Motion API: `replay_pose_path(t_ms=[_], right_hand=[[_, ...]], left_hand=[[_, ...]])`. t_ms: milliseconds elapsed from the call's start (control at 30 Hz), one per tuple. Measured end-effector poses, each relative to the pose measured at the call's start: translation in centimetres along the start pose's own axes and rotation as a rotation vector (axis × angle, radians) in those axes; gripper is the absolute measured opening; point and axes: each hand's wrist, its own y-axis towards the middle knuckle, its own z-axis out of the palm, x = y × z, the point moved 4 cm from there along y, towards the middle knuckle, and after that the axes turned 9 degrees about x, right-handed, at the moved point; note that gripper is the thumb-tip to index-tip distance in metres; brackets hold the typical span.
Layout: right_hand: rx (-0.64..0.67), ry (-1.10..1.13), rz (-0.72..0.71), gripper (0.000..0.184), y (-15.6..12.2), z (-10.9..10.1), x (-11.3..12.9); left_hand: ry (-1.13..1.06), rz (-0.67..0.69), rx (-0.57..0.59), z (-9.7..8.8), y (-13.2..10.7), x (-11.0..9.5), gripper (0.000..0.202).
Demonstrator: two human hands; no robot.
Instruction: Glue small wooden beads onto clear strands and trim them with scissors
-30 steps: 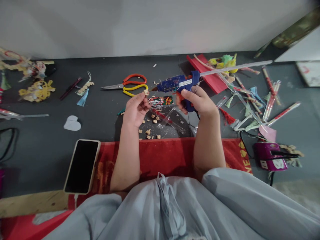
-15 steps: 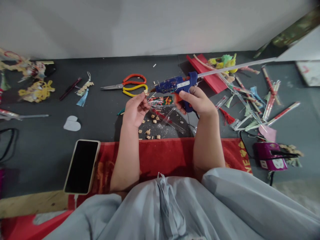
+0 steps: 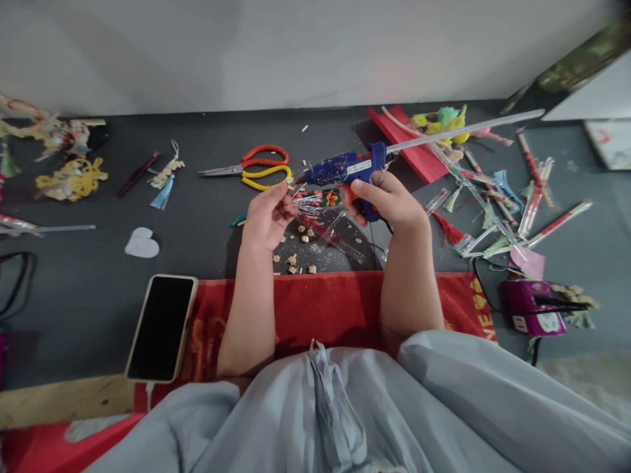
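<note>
My right hand [image 3: 389,200] is wrapped round the grip of a blue hot glue gun [image 3: 345,168]. A long clear glue stick [image 3: 463,129] juts from its back toward the right. The nozzle points left, right at a small tan bead [image 3: 288,180] that my left hand [image 3: 269,213] pinches between thumb and fingers. Both hands hover above the dark table [image 3: 207,217]. Several more tan beads [image 3: 298,253] lie scattered below them, beside a colourful decorated piece [image 3: 323,198] with thin pins.
Red-and-yellow scissors [image 3: 256,167] lie behind my left hand. A phone [image 3: 160,326] rests at the near left on a red cloth [image 3: 325,305]. Tassels and red sticks [image 3: 497,197] clutter the right, with a purple device [image 3: 530,307]. A white heart cutout [image 3: 142,243] and yellow cords [image 3: 71,177] sit left.
The glue gun has shifted slightly left, bringing its nozzle up against the bead in my left hand. My left hand has barely moved.
</note>
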Motion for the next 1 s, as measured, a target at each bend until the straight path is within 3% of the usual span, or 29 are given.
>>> replay_pose_path(t_ms=[767,1000], right_hand=[[-0.019,0.015,-0.014,0.042,0.01,-0.10,-0.16],[-0.049,-0.013,0.060,0.042,-0.39,-0.43,-0.11]], left_hand=[[0.015,-0.024,-0.017,0.06,-0.07,-0.02,0.016],[0.017,-0.025,-0.022,0.07,-0.08,-0.01,0.017]])
